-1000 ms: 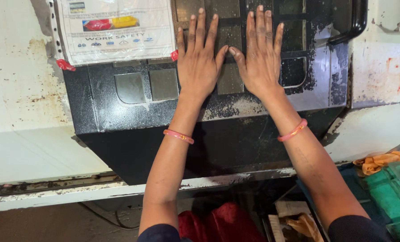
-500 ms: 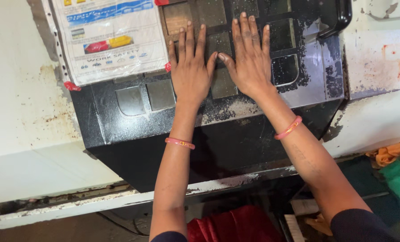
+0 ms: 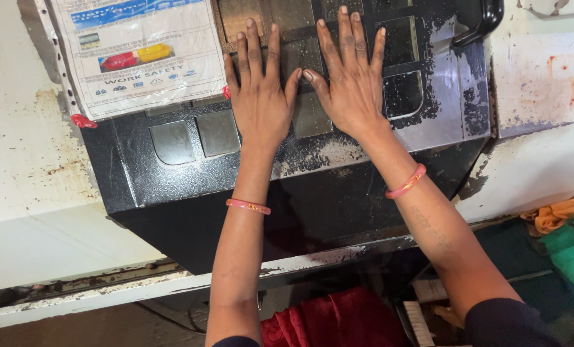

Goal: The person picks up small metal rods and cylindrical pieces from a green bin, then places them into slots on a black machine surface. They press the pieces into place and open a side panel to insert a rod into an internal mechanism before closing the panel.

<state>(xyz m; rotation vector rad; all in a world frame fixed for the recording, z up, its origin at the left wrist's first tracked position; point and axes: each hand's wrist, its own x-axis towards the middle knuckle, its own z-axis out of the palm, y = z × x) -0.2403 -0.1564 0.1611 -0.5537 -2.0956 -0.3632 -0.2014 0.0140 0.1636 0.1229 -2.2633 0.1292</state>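
With fingers spread, both hands (image 3: 306,96) press the black door (image 3: 338,193).

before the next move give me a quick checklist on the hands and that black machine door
1. Left hand flat on the black door, fingers spread: ok.
2. Right hand flat on the door beside the left, thumbs close together: ok.
3. Both hands empty, nothing gripped: ok.
4. Black handle at the door's upper right free of any hand: ok.
5. Plastic-sleeved paper sheet on the door's upper left sits clear of the left hand's fingers: ok.
6. Whether the door is latched or free to slide: cannot tell.
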